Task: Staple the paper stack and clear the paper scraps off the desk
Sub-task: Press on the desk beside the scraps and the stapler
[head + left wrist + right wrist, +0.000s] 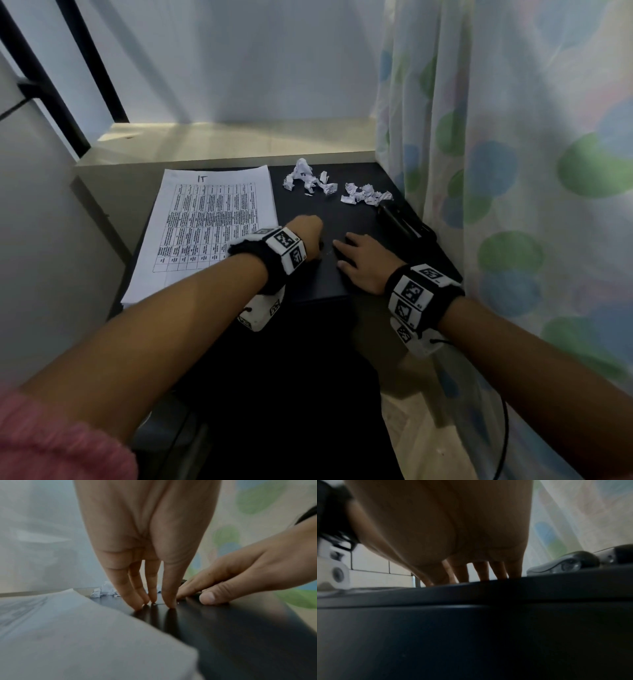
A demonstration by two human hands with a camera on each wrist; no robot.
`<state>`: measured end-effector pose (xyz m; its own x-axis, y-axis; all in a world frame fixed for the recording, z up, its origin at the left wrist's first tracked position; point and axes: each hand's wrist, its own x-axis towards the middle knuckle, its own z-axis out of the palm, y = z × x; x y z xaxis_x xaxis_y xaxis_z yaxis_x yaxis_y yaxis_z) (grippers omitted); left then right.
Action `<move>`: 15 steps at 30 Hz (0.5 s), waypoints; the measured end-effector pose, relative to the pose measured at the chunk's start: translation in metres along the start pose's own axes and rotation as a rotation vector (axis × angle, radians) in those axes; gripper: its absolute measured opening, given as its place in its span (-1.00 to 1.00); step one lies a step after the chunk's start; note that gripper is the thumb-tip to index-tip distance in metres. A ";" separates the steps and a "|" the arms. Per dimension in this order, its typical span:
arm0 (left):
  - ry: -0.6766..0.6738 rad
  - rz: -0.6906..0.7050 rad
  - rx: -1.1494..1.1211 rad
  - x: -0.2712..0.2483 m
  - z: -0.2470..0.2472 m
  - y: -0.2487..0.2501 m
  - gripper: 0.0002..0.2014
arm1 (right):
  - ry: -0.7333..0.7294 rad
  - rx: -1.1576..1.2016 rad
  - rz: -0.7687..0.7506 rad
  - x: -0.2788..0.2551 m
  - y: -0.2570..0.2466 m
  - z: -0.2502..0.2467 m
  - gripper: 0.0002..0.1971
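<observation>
A white paper stack (205, 226) printed with a table lies on the left of the black desk (346, 216); its blurred near corner fills the left wrist view (68, 628). Crumpled paper scraps (329, 185) sit at the back middle, also visible behind my fingers (104, 591). A black stapler (400, 222) lies at the right by the curtain (565, 563). My left hand (308, 236) stands on its straight fingertips (139, 605) on bare desk just right of the stack, holding nothing. My right hand (356, 260) lies flat, palm down, beside it (223, 585), left of the stapler.
A dotted curtain (513, 171) hangs along the desk's right edge. A beige ledge (222, 144) runs behind the desk, with a white wall (41, 240) on the left. The desk's front edge (488, 588) is under my right wrist.
</observation>
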<state>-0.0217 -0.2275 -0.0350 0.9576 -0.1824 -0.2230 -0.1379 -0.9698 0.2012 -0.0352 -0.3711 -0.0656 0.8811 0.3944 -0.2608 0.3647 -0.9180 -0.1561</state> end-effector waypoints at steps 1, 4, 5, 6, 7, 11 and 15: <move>-0.002 0.016 -0.021 0.002 0.001 -0.001 -0.65 | -0.008 0.018 -0.013 -0.001 0.000 0.001 -0.46; -0.003 0.049 -0.058 0.006 0.000 -0.004 -0.57 | 0.069 0.122 -0.016 -0.004 0.005 0.000 -0.50; 0.005 0.041 -0.064 0.007 -0.001 -0.006 -0.55 | 0.123 0.146 -0.009 -0.005 0.009 -0.001 -0.54; 0.014 0.030 -0.068 0.008 -0.001 -0.009 -0.56 | 0.163 0.157 -0.011 -0.006 0.011 -0.001 -0.58; 0.020 0.018 -0.070 0.009 -0.001 -0.010 -0.59 | 0.174 0.158 -0.022 -0.007 0.012 0.000 -0.61; -0.003 0.038 -0.097 0.007 0.000 -0.004 -0.63 | 0.126 0.143 -0.049 -0.009 0.010 0.001 -0.59; -0.004 0.049 -0.109 0.007 -0.003 -0.003 -0.57 | 0.187 0.216 -0.008 -0.012 0.015 -0.003 -0.61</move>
<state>-0.0134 -0.2255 -0.0345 0.9495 -0.2295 -0.2140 -0.1556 -0.9365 0.3142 -0.0392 -0.3894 -0.0615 0.9262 0.3682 -0.0813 0.3167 -0.8767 -0.3621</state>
